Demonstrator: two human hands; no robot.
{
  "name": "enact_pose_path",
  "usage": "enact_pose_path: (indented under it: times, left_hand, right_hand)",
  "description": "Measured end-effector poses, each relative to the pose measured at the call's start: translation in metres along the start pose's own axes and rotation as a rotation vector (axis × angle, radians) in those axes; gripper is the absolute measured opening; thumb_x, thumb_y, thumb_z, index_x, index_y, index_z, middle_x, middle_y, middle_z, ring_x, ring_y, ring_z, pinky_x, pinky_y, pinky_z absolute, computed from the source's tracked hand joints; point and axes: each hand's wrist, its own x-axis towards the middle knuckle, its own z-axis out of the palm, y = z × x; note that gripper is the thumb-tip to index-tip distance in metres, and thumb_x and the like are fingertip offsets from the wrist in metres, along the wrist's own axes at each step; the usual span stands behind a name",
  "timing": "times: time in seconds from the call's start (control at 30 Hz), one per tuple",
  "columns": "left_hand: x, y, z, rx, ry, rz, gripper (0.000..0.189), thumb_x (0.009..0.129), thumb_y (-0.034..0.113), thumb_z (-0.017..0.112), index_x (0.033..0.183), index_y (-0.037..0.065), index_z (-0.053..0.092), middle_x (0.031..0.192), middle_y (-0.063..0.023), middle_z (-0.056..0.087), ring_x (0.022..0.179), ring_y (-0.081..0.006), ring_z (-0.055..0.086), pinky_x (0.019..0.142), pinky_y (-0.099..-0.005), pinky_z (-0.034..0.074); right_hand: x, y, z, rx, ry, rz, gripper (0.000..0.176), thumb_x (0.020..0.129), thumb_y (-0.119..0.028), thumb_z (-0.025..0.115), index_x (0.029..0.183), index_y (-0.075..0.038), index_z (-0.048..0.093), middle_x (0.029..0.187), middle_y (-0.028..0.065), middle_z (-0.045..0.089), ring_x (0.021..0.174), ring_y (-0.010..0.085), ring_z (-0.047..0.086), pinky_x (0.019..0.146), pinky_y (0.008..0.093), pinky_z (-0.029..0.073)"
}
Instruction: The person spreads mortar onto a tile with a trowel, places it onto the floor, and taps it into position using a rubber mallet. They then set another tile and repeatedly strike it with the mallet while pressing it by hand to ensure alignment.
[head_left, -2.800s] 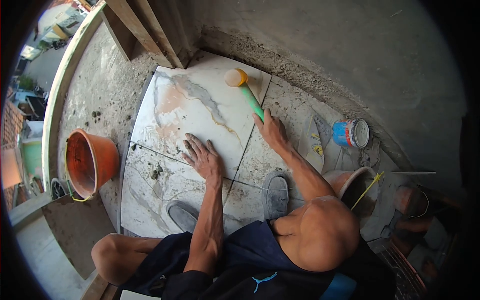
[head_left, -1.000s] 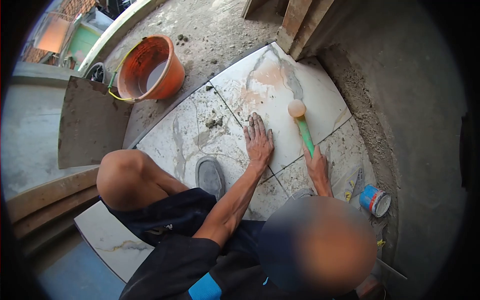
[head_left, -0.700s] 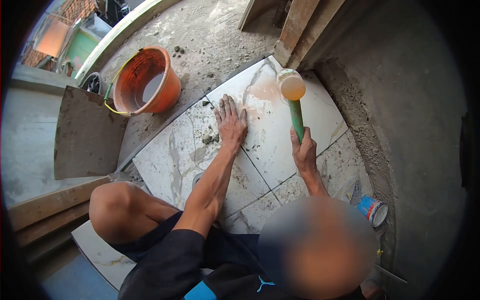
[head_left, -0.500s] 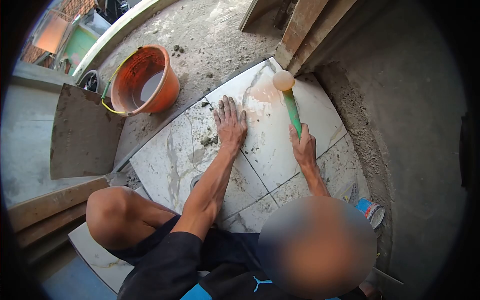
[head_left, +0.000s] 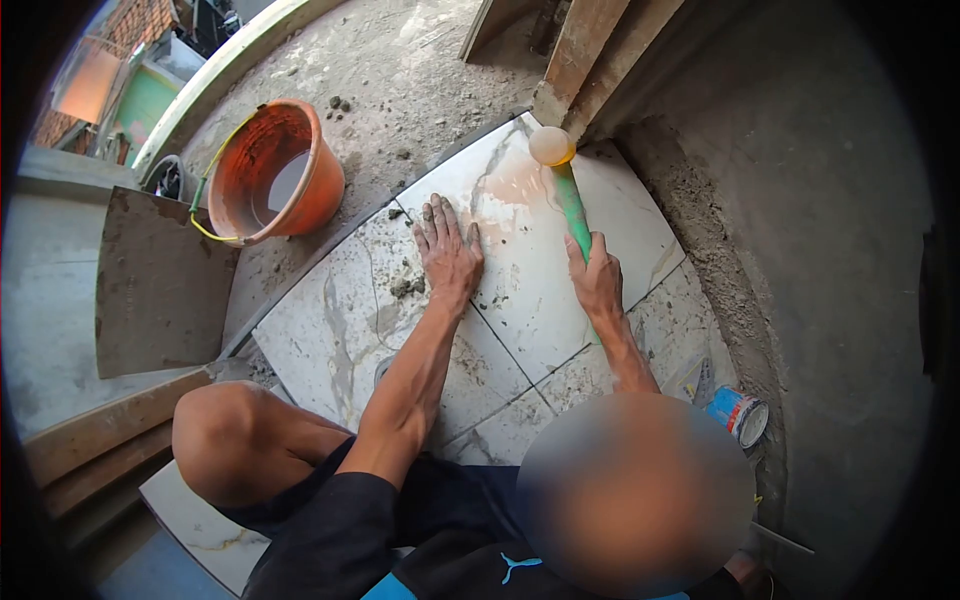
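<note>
Rough grey concrete floor (head_left: 400,90), scattered with mortar crumbs, around a patch of laid tiles beside a cement-rendered wall. Farthest in the patch, a white marble-veined floor tile (head_left: 525,285) with grey and peach streaks, its far corner at the foot of two leaning wooden planks (head_left: 572,50).

Left hand (head_left: 445,255) spread flat, palm down, fingers smeared with mortar, resting across the seam between that tile and the neighbouring white tile (head_left: 330,330); nothing grasped. Right hand (head_left: 598,280) clenched round the lower part of the green handle of a rubber mallet (head_left: 570,205) with a pale yellow head. Mallet stretched away from the body over the marble-veined tile, head down at the tile's far corner, just beside the planks; touching the tile or a shade above it, impossible to tell.

Small clump of grey mortar (head_left: 405,288) on the neighbouring tile, just beside the left hand. Round orange plastic bucket (head_left: 320,195) with a yellow handle and some water inside, standing on the bare concrete near the tiles' left edge. Flat grey-brown board (head_left: 150,285) nearer the body on that side. Small blue-and-white paint tin (head_left: 738,415) on its side near the wall, to the right of the right forearm. Bare bent knee (head_left: 225,445) at the near left.
</note>
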Motion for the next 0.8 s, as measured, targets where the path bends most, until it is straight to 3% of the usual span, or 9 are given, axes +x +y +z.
enact_pose_path:
  times: [0.07, 0.17, 0.3, 0.4, 0.57, 0.67, 0.73, 0.8]
  left_hand:
    - [0.001, -0.001, 0.002, -0.002, -0.013, -0.003, 0.064, 0.094, 0.037, 0.035, 0.141, -0.003, 0.021, 0.15, -0.0155, 0.016, 0.14, -0.0301, 0.012, 0.113, -0.0466, 0.007]
    - [-0.005, 0.0, -0.001, -0.013, -0.04, -0.019, 0.065, 0.094, 0.037, 0.035, 0.142, -0.004, 0.018, 0.151, -0.0168, 0.014, 0.14, -0.0316, 0.011, 0.113, -0.0465, 0.006]
    - [0.003, 0.0, -0.004, -0.043, -0.045, -0.025, 0.067, 0.093, 0.038, 0.035, 0.141, -0.005, 0.018, 0.15, -0.0179, 0.013, 0.14, -0.0324, 0.011, 0.113, -0.0465, 0.006]
    - [-0.002, -0.002, -0.003, -0.041, -0.039, -0.013, 0.068, 0.093, 0.039, 0.035, 0.141, -0.005, 0.017, 0.15, -0.0181, 0.013, 0.139, -0.0328, 0.011, 0.113, -0.047, 0.007]
    - [-0.002, -0.018, -0.01, -0.105, -0.065, -0.036, 0.071, 0.093, 0.041, 0.035, 0.141, -0.007, 0.016, 0.15, -0.0199, 0.013, 0.139, -0.0336, 0.011, 0.113, -0.0442, 0.01]
    - [-0.007, -0.019, -0.011, -0.083, -0.081, -0.028, 0.073, 0.093, 0.043, 0.036, 0.14, -0.008, 0.015, 0.15, -0.0217, 0.012, 0.139, -0.0338, 0.01, 0.113, -0.0435, 0.009]
    - [-0.004, -0.019, -0.011, -0.053, -0.059, -0.028, 0.072, 0.093, 0.042, 0.035, 0.14, -0.008, 0.016, 0.15, -0.0216, 0.011, 0.139, -0.0336, 0.009, 0.113, -0.0433, 0.008]
    - [-0.004, -0.017, -0.009, -0.076, -0.04, -0.032, 0.071, 0.093, 0.042, 0.036, 0.14, -0.008, 0.017, 0.15, -0.0217, 0.012, 0.139, -0.0351, 0.009, 0.113, -0.0446, 0.008]
  right_hand:
    - [-0.009, 0.006, 0.012, 0.025, 0.062, -0.052, 0.039, 0.092, -0.037, 0.049, 0.087, 0.001, 0.046, 0.063, 0.0271, 0.058, 0.063, 0.0457, 0.059, 0.054, 0.0505, 0.046]
    - [-0.008, 0.022, 0.027, -0.162, -0.045, -0.004, 0.038, 0.092, -0.037, 0.049, 0.088, 0.0, 0.044, 0.063, 0.0264, 0.058, 0.062, 0.046, 0.058, 0.052, 0.0507, 0.045]
    - [-0.014, 0.009, 0.022, 0.038, 0.061, -0.052, 0.037, 0.092, -0.038, 0.049, 0.088, -0.001, 0.046, 0.065, 0.0276, 0.058, 0.066, 0.0462, 0.059, 0.053, 0.0505, 0.045]
    - [-0.007, 0.011, 0.022, -0.092, -0.078, 0.02, 0.034, 0.092, -0.036, 0.051, 0.087, -0.003, 0.046, 0.063, 0.0254, 0.058, 0.064, 0.0445, 0.059, 0.052, 0.0479, 0.045]
    - [-0.05, -0.026, 0.005, 0.151, 0.031, -0.119, 0.035, 0.092, -0.036, 0.05, 0.088, -0.001, 0.047, 0.066, 0.0242, 0.058, 0.063, 0.0441, 0.059, 0.053, 0.047, 0.044]
    - [-0.05, -0.009, 0.027, 0.163, 0.06, -0.175, 0.035, 0.093, -0.036, 0.05, 0.089, -0.001, 0.047, 0.066, 0.0242, 0.058, 0.063, 0.0443, 0.058, 0.054, 0.0479, 0.044]
    - [-0.034, -0.007, 0.03, -0.137, -0.139, -0.045, 0.03, 0.092, -0.031, 0.052, 0.088, -0.002, 0.045, 0.063, 0.0233, 0.056, 0.062, 0.0437, 0.058, 0.052, 0.0468, 0.044]
    - [-0.032, -0.016, 0.015, -0.071, -0.154, -0.074, 0.031, 0.093, -0.031, 0.051, 0.088, -0.002, 0.044, 0.062, 0.0236, 0.056, 0.062, 0.0444, 0.058, 0.051, 0.0476, 0.044]
